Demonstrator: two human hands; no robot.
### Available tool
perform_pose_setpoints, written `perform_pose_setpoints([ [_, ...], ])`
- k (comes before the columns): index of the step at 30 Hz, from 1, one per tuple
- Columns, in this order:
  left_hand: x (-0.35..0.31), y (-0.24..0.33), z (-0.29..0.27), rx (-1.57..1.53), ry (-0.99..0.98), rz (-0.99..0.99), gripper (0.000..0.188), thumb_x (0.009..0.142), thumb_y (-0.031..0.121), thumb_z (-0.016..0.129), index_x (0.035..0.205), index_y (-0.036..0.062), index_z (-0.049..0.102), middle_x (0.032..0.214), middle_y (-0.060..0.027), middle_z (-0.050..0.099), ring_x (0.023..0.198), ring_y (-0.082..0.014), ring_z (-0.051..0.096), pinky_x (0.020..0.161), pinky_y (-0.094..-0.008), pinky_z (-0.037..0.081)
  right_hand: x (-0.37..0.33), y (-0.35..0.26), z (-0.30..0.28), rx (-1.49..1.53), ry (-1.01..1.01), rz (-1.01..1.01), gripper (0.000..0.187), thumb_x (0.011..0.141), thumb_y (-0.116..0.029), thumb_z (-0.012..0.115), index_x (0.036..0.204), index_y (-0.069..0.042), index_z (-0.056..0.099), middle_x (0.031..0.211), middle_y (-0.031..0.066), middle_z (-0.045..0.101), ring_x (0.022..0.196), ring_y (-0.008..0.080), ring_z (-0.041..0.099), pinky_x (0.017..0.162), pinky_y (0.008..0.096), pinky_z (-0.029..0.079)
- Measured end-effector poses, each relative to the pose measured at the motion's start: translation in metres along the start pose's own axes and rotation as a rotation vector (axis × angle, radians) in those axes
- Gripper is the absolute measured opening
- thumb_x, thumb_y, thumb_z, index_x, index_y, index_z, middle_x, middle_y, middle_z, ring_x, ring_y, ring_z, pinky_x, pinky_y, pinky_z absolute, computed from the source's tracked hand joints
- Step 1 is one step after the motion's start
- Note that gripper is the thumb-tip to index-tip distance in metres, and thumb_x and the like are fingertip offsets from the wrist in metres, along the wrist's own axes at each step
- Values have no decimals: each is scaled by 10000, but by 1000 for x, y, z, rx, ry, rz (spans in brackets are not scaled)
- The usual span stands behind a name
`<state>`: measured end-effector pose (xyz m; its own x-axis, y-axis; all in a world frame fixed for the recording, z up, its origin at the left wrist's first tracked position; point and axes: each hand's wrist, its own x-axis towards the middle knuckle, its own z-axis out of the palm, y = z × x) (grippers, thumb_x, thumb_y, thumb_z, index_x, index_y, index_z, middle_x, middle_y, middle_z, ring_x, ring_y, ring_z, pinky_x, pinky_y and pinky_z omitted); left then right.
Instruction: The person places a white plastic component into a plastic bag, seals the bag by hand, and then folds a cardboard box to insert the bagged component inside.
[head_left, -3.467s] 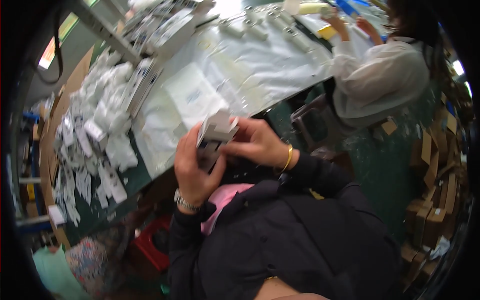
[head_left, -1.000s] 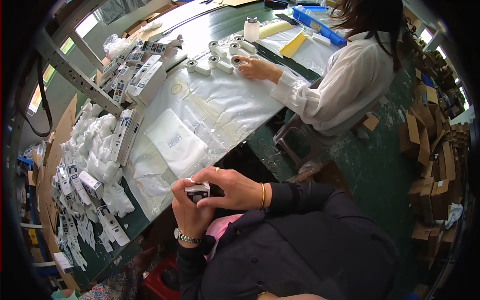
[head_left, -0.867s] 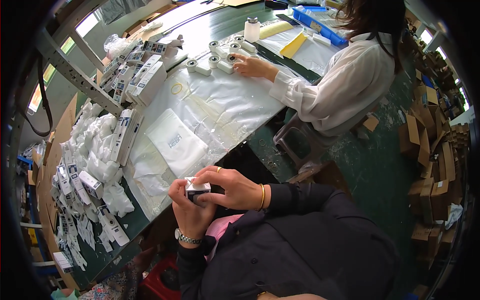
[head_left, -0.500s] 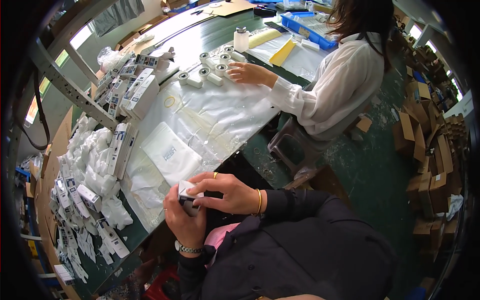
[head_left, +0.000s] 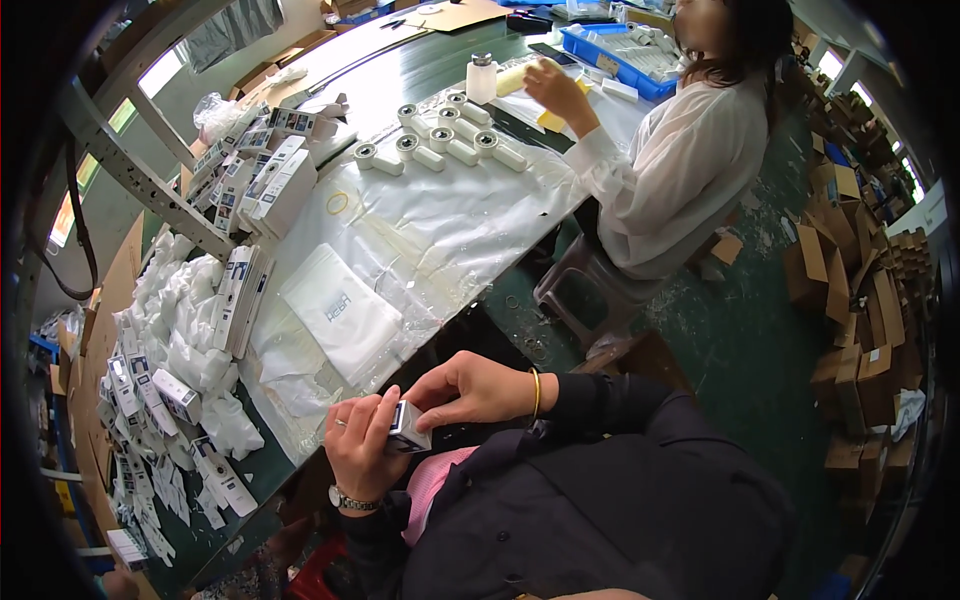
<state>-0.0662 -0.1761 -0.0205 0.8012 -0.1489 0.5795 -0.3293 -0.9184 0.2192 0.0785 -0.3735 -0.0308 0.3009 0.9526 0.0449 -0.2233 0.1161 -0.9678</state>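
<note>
A small white carton point(head_left: 409, 430) with a dark printed side is held between my hands, just off the table's near edge. My left hand point(head_left: 358, 445) is wrapped round it, with the fingers along its printed side. The thumb and fingers of my right hand point(head_left: 482, 390) are closed on the carton's other end. What is inside it does not show. Nearest to my hands on the table lies a flat white pouch point(head_left: 345, 315) with lettering on it.
Flattened printed cartons point(head_left: 240, 300) and crumpled white bags point(head_left: 190, 310) heap up at the left. Several white devices with round heads point(head_left: 450, 148) lie farther back. A co-worker in a white blouse point(head_left: 690, 160) sits at the right, near a blue tray point(head_left: 655, 85). Brown boxes point(head_left: 860, 340) are stacked far right.
The carton has turned in my hands, and my right hand has moved from its top to its right end. The co-worker's hand has drawn back, uncovering another white device.
</note>
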Motion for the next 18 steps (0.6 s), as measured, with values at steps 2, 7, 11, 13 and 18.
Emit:
perform_pose_setpoints([
  [2,0,1,1,-2,-4,-5,636,737,212,843,1326,46,669,1077,-94,695,912,-303,680,832,-454,513,-2,1,1,-65,13,-4,314,951,-117,821,1222,26,753,1051,78,803,928,79,702,873,280,587],
  [7,3,5,2,-3,-18,-26,654,712,168,860,1324,39,670,1123,-123,730,929,-330,698,831,-452,540,-4,12,5,-146,114,-67,312,945,-138,831,1203,28,773,955,83,815,860,62,694,797,268,582],
  [11,1,8,3,15,-20,-51,647,712,137,846,1326,31,670,1160,-121,739,953,-326,700,855,-443,546,-3,12,5,-178,143,-63,321,944,-141,834,1214,23,775,991,98,819,885,68,704,813,265,585],
  [13,-1,8,4,22,-20,-61,640,714,127,833,1326,28,672,1173,-112,736,962,-316,697,869,-438,544,-2,9,2,-202,106,2,348,944,-140,839,1243,22,766,1082,110,820,970,85,728,885,264,598],
  [18,-5,9,6,-35,1,-76,654,715,108,829,1339,15,659,1218,-140,748,1000,-340,715,867,-436,562,-2,7,2,-132,95,15,332,943,-139,839,1224,24,773,1060,112,822,952,89,735,877,265,602],
])
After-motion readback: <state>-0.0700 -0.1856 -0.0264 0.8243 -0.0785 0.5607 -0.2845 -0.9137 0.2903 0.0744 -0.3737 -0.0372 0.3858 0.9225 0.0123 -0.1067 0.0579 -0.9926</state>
